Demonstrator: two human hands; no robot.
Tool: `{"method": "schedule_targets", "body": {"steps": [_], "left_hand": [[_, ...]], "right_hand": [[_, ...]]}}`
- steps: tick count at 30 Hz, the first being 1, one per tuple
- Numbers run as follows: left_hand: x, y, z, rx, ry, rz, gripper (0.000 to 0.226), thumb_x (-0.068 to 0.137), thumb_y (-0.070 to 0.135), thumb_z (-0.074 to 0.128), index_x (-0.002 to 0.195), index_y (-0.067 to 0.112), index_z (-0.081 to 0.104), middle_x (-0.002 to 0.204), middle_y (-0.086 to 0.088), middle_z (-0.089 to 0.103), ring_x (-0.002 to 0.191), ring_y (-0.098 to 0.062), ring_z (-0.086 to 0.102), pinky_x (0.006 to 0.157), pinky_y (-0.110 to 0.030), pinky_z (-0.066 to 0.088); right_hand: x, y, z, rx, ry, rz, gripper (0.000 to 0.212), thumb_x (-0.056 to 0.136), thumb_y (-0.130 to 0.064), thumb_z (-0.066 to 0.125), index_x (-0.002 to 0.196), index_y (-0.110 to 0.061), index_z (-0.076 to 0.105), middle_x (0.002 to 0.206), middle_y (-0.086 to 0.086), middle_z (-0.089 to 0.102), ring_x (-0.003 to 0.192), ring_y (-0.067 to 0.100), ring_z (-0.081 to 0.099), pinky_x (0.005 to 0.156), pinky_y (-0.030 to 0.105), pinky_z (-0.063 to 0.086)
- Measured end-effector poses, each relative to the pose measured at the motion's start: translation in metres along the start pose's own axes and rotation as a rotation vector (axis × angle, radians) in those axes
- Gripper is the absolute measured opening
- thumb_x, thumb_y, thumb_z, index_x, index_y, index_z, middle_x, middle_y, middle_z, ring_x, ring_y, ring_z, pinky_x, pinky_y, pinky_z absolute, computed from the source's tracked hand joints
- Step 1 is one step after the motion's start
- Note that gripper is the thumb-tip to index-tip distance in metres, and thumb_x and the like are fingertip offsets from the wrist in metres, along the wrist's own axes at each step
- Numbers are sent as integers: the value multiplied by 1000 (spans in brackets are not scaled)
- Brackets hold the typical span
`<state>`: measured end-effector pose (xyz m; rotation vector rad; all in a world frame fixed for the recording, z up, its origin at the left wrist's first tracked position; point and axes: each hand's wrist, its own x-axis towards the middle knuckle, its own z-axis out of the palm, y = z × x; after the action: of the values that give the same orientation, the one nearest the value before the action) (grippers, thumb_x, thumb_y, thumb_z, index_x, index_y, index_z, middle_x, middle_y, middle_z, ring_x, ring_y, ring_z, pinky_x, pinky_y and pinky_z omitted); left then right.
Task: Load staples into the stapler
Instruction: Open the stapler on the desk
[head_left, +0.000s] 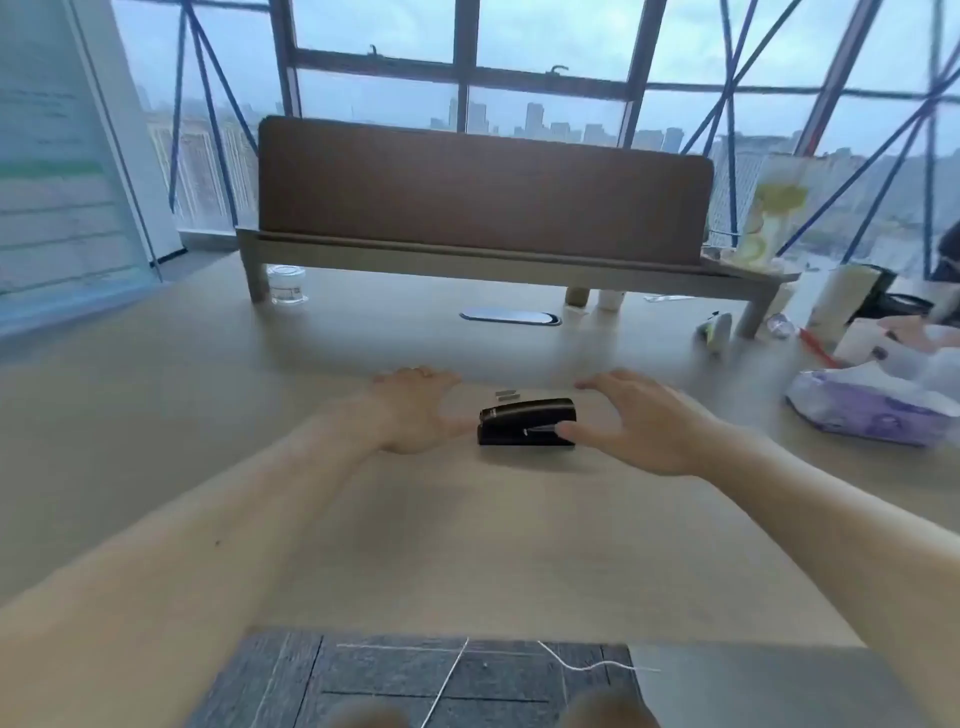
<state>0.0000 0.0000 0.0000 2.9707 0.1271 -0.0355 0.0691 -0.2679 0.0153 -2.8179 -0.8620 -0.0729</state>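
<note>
A black stapler (525, 422) lies closed on the light wooden table (467, 545), its long side toward me. Just behind it lie two short grey strips of staples (507, 395). My left hand (415, 410) hovers at the stapler's left end, fingers spread, its thumb close to the stapler's base. On the other side, my right hand (636, 421) has its fingers apart and its thumb tip at the stapler's right end. Neither hand holds anything.
A raised shelf with a brown panel (483, 192) crosses the back of the table. Under it stand a clear jar (287, 284) and small cups. A grey cable port (510, 316) lies mid-table. A purple tissue pack (872, 402) and clutter lie at the right.
</note>
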Motion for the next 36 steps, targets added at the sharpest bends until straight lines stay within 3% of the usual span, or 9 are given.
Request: {"method": "schedule_targets", "body": {"steps": [5, 9, 11, 15, 18, 21, 25, 31, 36], "left_hand": [[-4, -9, 40, -8, 17, 54, 80, 94, 68, 46, 160, 27, 27, 168, -1, 30, 153, -23, 28, 123, -39, 20], [-1, -17, 59, -56, 74, 45, 100, 73, 88, 28, 156, 33, 34, 166, 5, 33, 151, -24, 32, 122, -41, 20], [9, -10, 56, -99, 95, 53, 101, 72, 87, 44, 157, 32, 33, 164, 5, 37, 149, -22, 35, 120, -39, 24], [38, 23, 43, -312, 196, 206, 84, 78, 62, 75, 151, 31, 45, 148, 11, 56, 134, -10, 52, 109, -29, 40], [57, 46, 51, -394, 305, 294, 55, 83, 45, 79, 132, 26, 64, 117, 10, 73, 103, -7, 67, 94, -31, 53], [67, 53, 69, -398, 418, 364, 34, 87, 35, 76, 119, 22, 72, 106, 8, 77, 93, -8, 69, 86, -30, 53], [68, 49, 74, -375, 450, 391, 32, 88, 39, 74, 116, 24, 69, 104, 9, 75, 90, -8, 67, 81, -31, 53], [62, 61, 75, -194, 554, 399, 34, 88, 58, 58, 111, 32, 64, 102, 15, 71, 87, -10, 67, 70, -33, 53], [66, 62, 78, -305, 578, 413, 29, 91, 54, 61, 109, 31, 65, 101, 17, 72, 89, -5, 65, 74, -30, 52]], "right_hand": [[-13, 8, 40, 179, -11, -38, 86, 82, -80, 50, 157, -39, 36, 157, -3, 56, 147, 22, 51, 116, 44, 43], [-9, 21, 66, 257, 89, -42, 84, 89, -63, 65, 159, -35, 29, 150, 0, 61, 139, 26, 59, 110, 42, 48], [3, 26, 71, 301, 124, -51, 86, 89, -55, 72, 161, -30, 30, 149, -1, 62, 139, 24, 58, 109, 38, 47], [34, 25, 77, 465, 139, -75, 83, 90, -42, 78, 160, -29, 36, 145, -2, 66, 133, 21, 62, 111, 36, 46], [46, 29, 90, 556, 198, -87, 73, 89, -34, 81, 153, -31, 46, 121, -8, 75, 105, 16, 72, 101, 41, 54], [49, 37, 98, 668, 240, -87, 70, 85, -32, 85, 147, -32, 51, 102, -13, 76, 89, 10, 73, 91, 34, 57], [53, 41, 99, 709, 225, -114, 62, 84, -31, 87, 138, -36, 56, 94, -15, 80, 89, 7, 74, 89, 26, 56], [51, 37, 98, 744, 200, -159, 50, 83, -20, 81, 126, -36, 62, 91, -14, 83, 87, 6, 76, 88, 32, 60], [52, 38, 99, 778, 234, -153, 51, 80, -24, 86, 123, -38, 64, 85, -14, 82, 78, 10, 77, 85, 39, 62]]}}
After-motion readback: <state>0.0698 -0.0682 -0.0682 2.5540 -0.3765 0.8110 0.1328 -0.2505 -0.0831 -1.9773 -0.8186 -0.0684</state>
